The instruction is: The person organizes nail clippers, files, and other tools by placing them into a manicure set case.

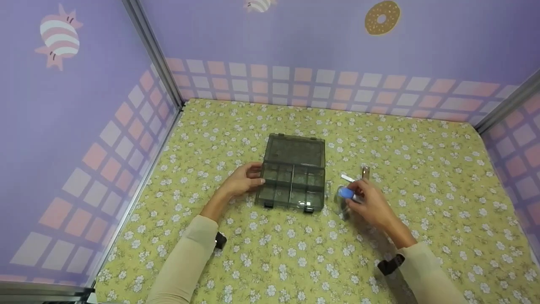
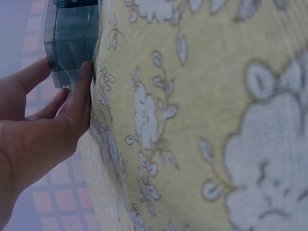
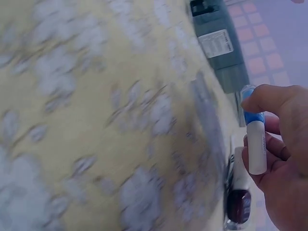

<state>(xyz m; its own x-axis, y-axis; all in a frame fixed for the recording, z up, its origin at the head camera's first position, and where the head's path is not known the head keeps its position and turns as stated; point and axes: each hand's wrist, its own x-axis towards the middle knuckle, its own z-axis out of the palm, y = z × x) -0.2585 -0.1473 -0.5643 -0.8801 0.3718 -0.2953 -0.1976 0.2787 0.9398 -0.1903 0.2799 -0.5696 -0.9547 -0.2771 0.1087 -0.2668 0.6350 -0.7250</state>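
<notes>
- Head view: an open compartment box (image 1: pixel 295 173), translucent and dark grey-green, sits near the middle of the surface (image 1: pixel 291 270), its lid folded back on the far side and two dark latches along its near edge.
- Left hand (image 1: pixel 244 180): touches the left side of the box, fingers extended and relaxed rather than clenched. The left wrist view shows them against the box's corner, some lying close to the surface.
- Right hand (image 1: pixel 371 202): its fingers grasp a small tube (image 3: pixel 256 144), blue at one end and white at the other, pinched between thumb and fingers. The tube is to the right of the box and apart from it.
- A small brown item (image 1: pixel 365 172) lies just beyond the right hand, and a white stick-like piece (image 1: pixel 348 177) is partly hidden by the fingers.
- Right wrist view: a bottle (image 3: pixel 239 207) with dark red contents and a white cap shows behind the tube; a printed label (image 3: pixel 216 44), too small to read, is on the box.
- Flowered cloth covers the surface; purple walls (image 1: pixel 295 38) with pink and white squares stand around it.
</notes>
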